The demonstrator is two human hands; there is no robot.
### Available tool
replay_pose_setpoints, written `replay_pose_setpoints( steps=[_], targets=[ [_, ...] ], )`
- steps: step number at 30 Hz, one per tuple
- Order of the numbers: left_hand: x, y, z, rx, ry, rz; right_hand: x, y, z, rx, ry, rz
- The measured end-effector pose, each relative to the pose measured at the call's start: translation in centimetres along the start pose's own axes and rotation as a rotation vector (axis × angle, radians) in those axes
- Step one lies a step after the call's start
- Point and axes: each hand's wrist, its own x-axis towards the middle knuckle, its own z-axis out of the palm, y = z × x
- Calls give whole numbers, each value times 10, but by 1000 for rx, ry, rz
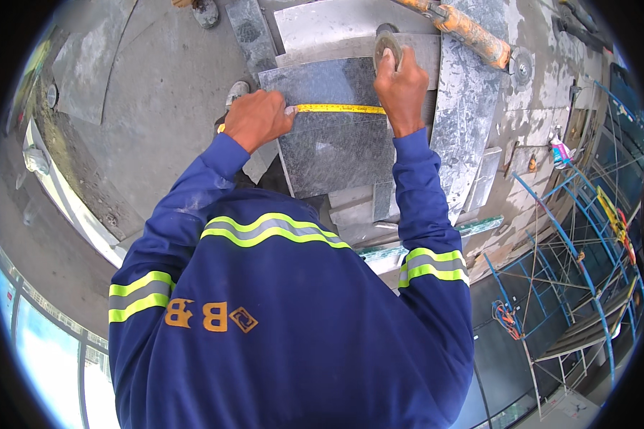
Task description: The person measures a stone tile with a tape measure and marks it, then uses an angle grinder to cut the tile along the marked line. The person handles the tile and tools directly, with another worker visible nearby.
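Note:
A dark grey stone-like slab lies flat below my hands, with a faint line across it. Stretched over it is a yellow tape measure blade, reaching from my left fingers to beneath my right wrist. My left hand is closed on the tape measure at the slab's left edge; a bit of yellow shows on its far side too. Above the slab's upper right corner, my right hand grips a rounded, dusty grey-beige object. Its exact kind is hard to tell.
An orange angle grinder with a round disc lies at the upper right, on pale slabs. More cut pieces lie beyond the dark slab. Blue scaffolding frames stand at right. A shoe shows beside my left hand.

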Motion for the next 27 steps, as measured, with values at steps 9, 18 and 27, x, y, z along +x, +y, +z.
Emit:
replay_pose_setpoints(
  steps=[9, 18, 27],
  targets=[
    [2, 1, 7, 73, 52, 53, 22, 7, -13, 178, 427, 51],
    [-3, -1, -7, -205, -201, 104, -85, 6, -136, 807, 723, 631],
    [-58, 28, 52, -490, -453, 55, -232, -31, -144, 1149, 866, 1117]
  ],
)
